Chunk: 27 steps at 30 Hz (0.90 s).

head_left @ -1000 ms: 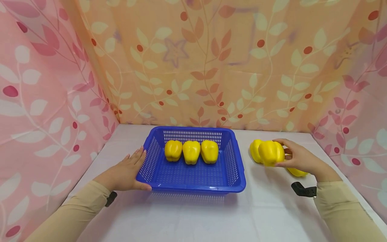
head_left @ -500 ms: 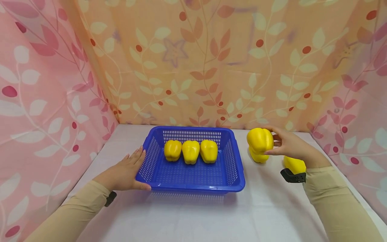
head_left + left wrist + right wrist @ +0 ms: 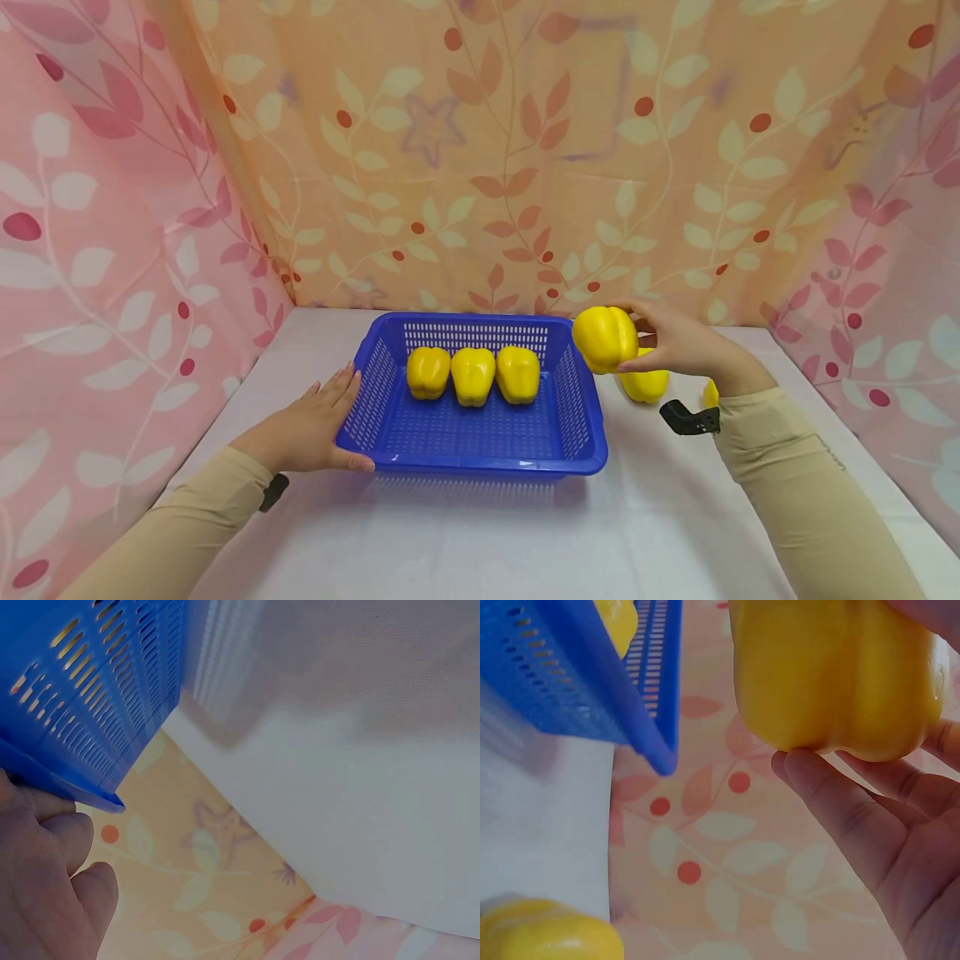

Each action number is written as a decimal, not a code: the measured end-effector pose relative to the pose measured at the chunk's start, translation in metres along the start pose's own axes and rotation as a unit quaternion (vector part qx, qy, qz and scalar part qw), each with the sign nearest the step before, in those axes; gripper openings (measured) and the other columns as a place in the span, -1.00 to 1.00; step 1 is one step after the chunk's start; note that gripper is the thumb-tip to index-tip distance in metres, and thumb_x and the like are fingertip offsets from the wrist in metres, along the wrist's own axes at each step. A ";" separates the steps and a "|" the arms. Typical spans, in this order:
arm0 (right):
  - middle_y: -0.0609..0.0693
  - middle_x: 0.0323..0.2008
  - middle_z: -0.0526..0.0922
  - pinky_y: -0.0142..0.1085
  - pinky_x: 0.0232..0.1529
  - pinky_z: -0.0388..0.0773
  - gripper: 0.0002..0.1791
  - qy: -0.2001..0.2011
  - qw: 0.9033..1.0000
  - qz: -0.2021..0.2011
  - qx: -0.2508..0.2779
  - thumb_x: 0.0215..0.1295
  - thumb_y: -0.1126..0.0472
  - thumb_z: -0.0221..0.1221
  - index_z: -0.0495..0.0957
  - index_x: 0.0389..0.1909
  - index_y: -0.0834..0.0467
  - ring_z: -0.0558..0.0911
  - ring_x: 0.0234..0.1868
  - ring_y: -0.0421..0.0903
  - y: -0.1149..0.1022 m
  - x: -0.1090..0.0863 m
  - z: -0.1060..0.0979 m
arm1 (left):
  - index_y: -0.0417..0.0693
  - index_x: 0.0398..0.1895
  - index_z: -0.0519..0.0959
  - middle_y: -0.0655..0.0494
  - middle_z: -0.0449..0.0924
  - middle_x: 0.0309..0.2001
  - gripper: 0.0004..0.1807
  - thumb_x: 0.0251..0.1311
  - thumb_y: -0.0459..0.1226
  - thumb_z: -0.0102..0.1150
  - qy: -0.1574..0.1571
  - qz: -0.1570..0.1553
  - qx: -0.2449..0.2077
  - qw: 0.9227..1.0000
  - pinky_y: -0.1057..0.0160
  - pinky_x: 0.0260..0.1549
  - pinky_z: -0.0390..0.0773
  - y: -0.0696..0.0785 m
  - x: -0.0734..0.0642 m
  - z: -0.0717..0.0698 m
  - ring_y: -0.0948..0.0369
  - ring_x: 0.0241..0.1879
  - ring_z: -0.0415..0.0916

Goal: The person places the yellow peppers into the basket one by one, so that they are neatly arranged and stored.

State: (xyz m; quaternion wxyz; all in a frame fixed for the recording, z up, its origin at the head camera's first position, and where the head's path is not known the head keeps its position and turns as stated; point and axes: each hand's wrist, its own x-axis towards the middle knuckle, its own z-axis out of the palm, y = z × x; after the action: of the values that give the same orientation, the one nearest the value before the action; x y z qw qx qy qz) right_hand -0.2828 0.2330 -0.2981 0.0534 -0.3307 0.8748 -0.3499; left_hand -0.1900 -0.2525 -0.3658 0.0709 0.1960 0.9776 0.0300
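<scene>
Three yellow bell peppers stand in a row inside a blue plastic basket [image 3: 487, 467]: the left one [image 3: 429, 373], the middle one [image 3: 473, 377] and the right one [image 3: 517, 375]. My right hand [image 3: 678, 340] grips another yellow bell pepper [image 3: 600, 340], held up at the basket's right rim; the right wrist view shows fingers and thumb around this pepper [image 3: 832, 675]. On the basket's left rim rests my left hand [image 3: 315, 429], fingers extended and thumb at the front corner. In the left wrist view, that hand [image 3: 52, 877] touches the rim from outside.
Right of the basket, a yellow pepper [image 3: 645, 385] stands on the white table [image 3: 480, 542]. One more pepper [image 3: 711, 394] is mostly hidden behind the right wrist. Patterned cloth [image 3: 495, 167] closes off the back and both sides.
My right hand has lifted the pepper and carried it left, from beside the other loose peppers to the basket's right rim. The left hand and basket have stayed in place.
</scene>
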 end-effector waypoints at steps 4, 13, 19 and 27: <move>0.07 0.09 0.37 -0.14 0.01 0.49 -0.06 -0.014 1.000 0.000 0.008 -0.11 0.09 0.42 0.14 0.30 0.15 0.48 0.05 0.09 -0.007 0.011 0.005 | -0.35 0.39 -0.17 -0.26 -0.28 0.42 0.38 -0.30 0.47 0.05 0.002 0.005 -0.002 1.000 -0.19 0.27 -0.14 0.001 0.000 -0.001 -0.14 0.39 -0.27; -0.01 0.07 0.40 -0.11 0.02 0.49 -0.10 -0.038 0.999 -0.020 0.020 -0.09 0.05 0.41 0.17 0.30 -0.01 0.49 0.02 0.03 -0.018 0.032 0.018 | -0.34 0.39 -0.17 -0.25 -0.28 0.42 0.38 -0.30 0.47 0.05 -0.002 0.000 -0.001 1.000 -0.19 0.27 -0.15 0.001 0.000 -0.001 -0.14 0.39 -0.28; -0.03 0.06 0.41 -0.18 -0.02 0.52 -0.11 -0.051 0.998 -0.030 0.027 -0.12 0.05 0.43 0.21 0.27 0.02 0.51 0.01 0.02 -0.026 0.045 0.030 | -0.33 0.39 -0.17 -0.25 -0.29 0.42 0.39 -0.31 0.47 0.05 -0.003 -0.002 -0.002 1.000 -0.19 0.27 -0.15 0.001 -0.001 -0.002 -0.14 0.39 -0.29; -0.02 0.04 0.38 -0.25 -0.06 0.54 -0.16 -0.066 0.996 -0.063 0.025 -0.14 0.09 0.44 0.26 0.20 0.07 0.49 0.00 -0.03 -0.037 0.064 0.054 | -0.34 0.39 -0.17 -0.25 -0.28 0.42 0.39 -0.31 0.47 0.05 0.000 0.000 -0.002 1.000 -0.19 0.27 -0.15 0.001 -0.001 -0.002 -0.14 0.39 -0.28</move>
State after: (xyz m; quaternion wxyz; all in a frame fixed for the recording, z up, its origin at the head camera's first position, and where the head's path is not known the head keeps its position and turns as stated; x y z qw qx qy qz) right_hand -0.2946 0.1421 -0.3057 0.0968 -0.4062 0.8378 -0.3518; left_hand -0.1891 -0.2520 -0.3633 0.0716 0.1962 0.9774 0.0323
